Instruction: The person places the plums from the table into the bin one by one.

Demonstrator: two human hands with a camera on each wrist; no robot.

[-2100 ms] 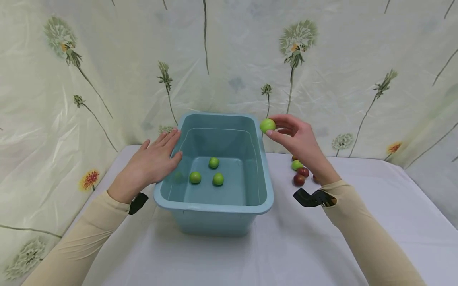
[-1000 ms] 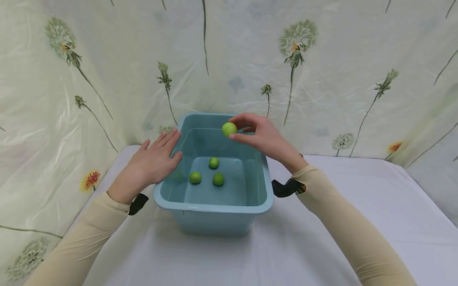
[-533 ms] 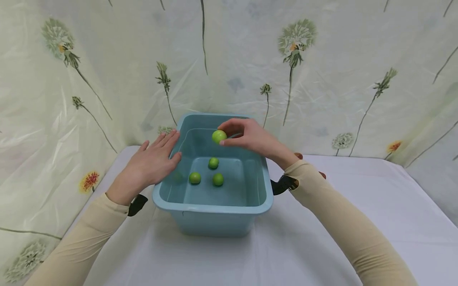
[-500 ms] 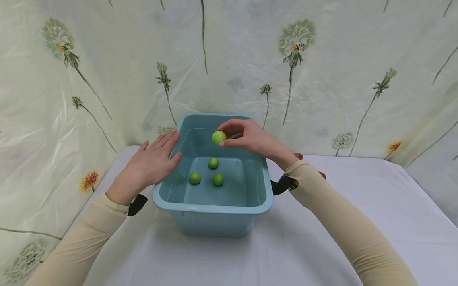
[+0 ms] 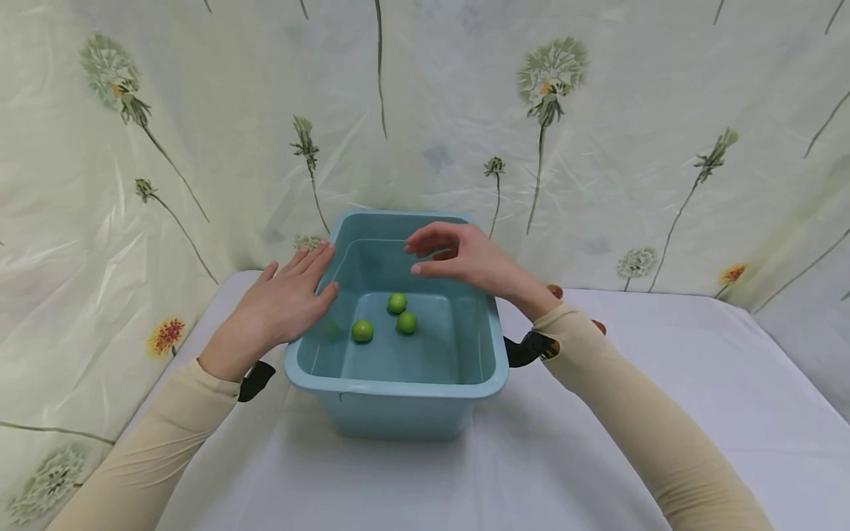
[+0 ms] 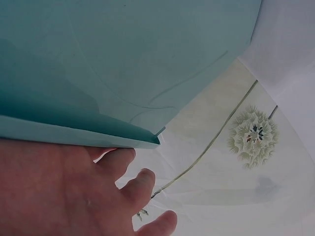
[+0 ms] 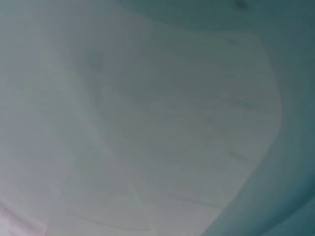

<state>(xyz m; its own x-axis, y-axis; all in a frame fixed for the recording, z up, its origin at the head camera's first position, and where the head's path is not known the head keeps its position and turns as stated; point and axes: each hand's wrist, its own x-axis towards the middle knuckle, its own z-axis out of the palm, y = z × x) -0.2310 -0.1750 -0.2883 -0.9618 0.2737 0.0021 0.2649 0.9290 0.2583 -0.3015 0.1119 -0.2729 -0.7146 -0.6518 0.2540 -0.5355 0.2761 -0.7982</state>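
A white cloth (image 5: 697, 383) covers the table, creased lightly in places, and behind it and along both sides hangs a pale, shiny curtain (image 5: 438, 88) printed with dandelions and a few orange-red blooms. A blue tub (image 5: 398, 386) stands upright on the cloth, its far end toward the curtain. In it lie three green fruits: one at the back (image 5: 397, 303), one at the left (image 5: 361, 331) and one at the right (image 5: 406, 322). To the right of the tub, two dark red fruits (image 5: 555, 291) partly show past the person's right arm. The left hand (image 5: 282, 302) rests along the tub's left rim with its fingers straight; the left wrist view shows the palm against that edge. The right hand (image 5: 474, 258) is over the tub, fingers bent, thumb well apart from them, holding nothing; the right wrist view is too blurred to tell more. Half a second ago the right hand pinched a green fruit, which is now out of its grip. The right-hand fruit in the tub appears a little farther back than before; whether another hides behind it, I cannot tell. The left hand has kept its place.
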